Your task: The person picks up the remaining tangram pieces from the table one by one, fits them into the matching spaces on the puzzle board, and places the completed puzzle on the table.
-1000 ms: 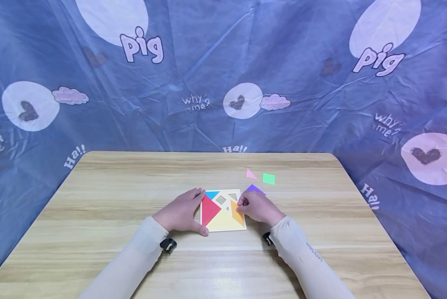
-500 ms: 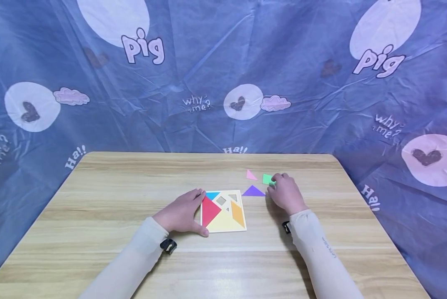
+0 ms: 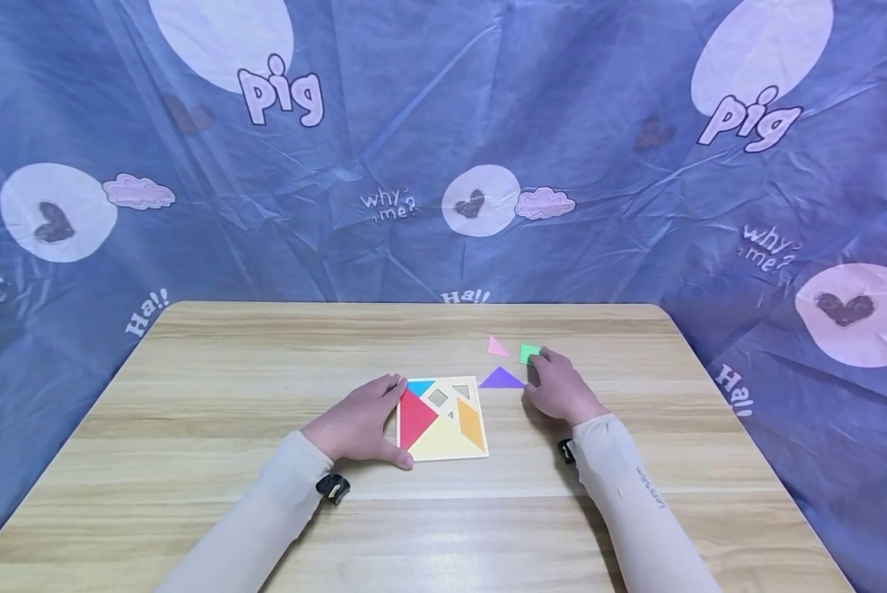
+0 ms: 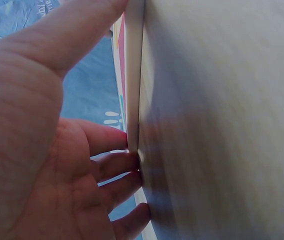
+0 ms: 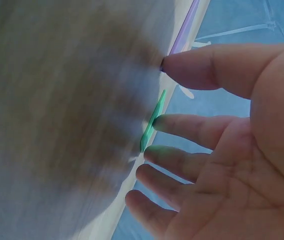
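Note:
A cream tangram board (image 3: 452,395) lies flat on the table, with a red triangle (image 3: 417,418), a pale yellow triangle (image 3: 443,442), a blue triangle (image 3: 418,386) and an orange parallelogram (image 3: 471,424) set in it. My left hand (image 3: 357,422) holds its left side, thumb at the near corner and fingers at the far one. Right of the board, my right hand (image 3: 562,389) has fairly straight fingers, the index fingertip touching a green square (image 5: 152,125). The right thumb tip is at the corner of a purple triangle (image 3: 501,379).
Beyond the purple piece lies a small pink triangle (image 3: 497,347). The board shows several unfilled recesses, one of them a square recess (image 3: 439,399). A blue printed cloth (image 3: 384,165) hangs behind the wooden table (image 3: 265,346).
My right hand has left the orange parallelogram in the board and moved right and away to the green square, uncovering the purple triangle. My left hand has stayed on the board.

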`<state>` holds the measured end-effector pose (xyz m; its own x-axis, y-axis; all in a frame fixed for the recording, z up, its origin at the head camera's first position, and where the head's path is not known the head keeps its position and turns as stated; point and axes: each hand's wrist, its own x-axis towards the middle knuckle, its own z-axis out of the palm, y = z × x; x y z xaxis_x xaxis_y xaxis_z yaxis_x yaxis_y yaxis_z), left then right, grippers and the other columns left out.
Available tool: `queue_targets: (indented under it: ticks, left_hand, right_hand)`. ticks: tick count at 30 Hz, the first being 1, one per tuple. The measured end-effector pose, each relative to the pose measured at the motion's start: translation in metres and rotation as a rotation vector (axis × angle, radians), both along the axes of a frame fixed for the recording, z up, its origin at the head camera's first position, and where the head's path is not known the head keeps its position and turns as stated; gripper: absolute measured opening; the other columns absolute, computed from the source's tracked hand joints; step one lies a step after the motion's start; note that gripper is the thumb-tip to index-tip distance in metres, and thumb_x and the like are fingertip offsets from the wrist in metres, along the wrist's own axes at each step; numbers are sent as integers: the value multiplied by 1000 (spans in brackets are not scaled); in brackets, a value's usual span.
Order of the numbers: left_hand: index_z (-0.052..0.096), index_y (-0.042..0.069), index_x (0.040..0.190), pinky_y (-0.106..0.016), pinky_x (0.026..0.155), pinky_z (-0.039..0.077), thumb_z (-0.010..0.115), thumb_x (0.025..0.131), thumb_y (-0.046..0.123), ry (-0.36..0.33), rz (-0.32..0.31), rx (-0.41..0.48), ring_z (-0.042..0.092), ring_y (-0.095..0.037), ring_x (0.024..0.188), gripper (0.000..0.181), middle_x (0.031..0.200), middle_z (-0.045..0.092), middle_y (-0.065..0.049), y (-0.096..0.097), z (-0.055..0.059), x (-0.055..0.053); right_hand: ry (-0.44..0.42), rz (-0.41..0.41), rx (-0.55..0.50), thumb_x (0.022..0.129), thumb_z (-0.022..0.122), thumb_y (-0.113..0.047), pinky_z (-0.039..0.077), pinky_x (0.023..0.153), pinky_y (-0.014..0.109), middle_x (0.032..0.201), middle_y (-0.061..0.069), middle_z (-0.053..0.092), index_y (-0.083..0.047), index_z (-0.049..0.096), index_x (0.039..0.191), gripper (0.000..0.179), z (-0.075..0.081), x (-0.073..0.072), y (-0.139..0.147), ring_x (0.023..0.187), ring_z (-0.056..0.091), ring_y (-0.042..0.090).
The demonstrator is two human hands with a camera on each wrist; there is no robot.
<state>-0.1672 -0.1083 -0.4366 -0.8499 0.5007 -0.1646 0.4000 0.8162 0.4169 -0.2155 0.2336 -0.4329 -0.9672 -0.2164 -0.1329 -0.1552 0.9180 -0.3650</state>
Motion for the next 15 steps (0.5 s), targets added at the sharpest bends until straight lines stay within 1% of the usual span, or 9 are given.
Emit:
queue_targets:
  ticks: [3, 6, 8, 11, 13, 15]
  left_hand:
    - [30, 0, 161, -47, 124, 31, 89, 69, 64, 0, -1, -3, 30, -35, 153, 126, 167, 29, -17, 0, 0, 0]
    - [30, 0, 161, -47, 124, 31, 89, 69, 64, -1, 2, -4, 30, -34, 154, 126, 167, 29, -17, 0, 0, 0]
    - [30, 0, 161, -47, 124, 31, 89, 69, 63, -1, 2, -3, 30, -34, 154, 126, 167, 29, -17, 0, 0, 0]
    - [30, -1, 161, -46, 124, 31, 89, 69, 63, -1, 1, 2, 30, -34, 153, 126, 167, 29, -18, 0, 0, 0]
    - [30, -1, 161, -46, 124, 31, 89, 69, 62, -1, -1, 2, 30, -34, 153, 126, 167, 30, -18, 0, 0, 0]
    - [30, -1, 161, -46, 124, 30, 89, 69, 62, -1, -1, 1, 30, -34, 153, 126, 167, 29, -17, 0, -1, 0]
  right_hand:
    - [-16, -9, -14, 97, 57, -14, 28, 120, 64, 159, 40, 26, 13, 40, 150, 62, 0, 0, 0, 147, 25, 57]
    - [-12, -23, -24, 95, 58, -13, 34, 116, 65, 154, 40, 32, 12, 47, 144, 56, 1, 0, 0, 143, 31, 57]
    - [3, -38, -21, 94, 57, -11, 40, 111, 65, 147, 39, 39, 11, 52, 138, 49, 2, 1, 0, 137, 39, 56]
    - [28, -73, -2, 94, 58, -9, 48, 101, 63, 131, 36, 49, 10, 58, 127, 39, 5, 2, -1, 121, 50, 54]
    - [31, -107, -3, 94, 58, -8, 50, 97, 62, 125, 34, 51, 12, 56, 128, 39, 6, 2, -1, 114, 53, 51]
    - [29, -134, -13, 94, 59, -9, 50, 96, 61, 125, 35, 52, 14, 52, 133, 45, 6, 2, 0, 113, 53, 51]
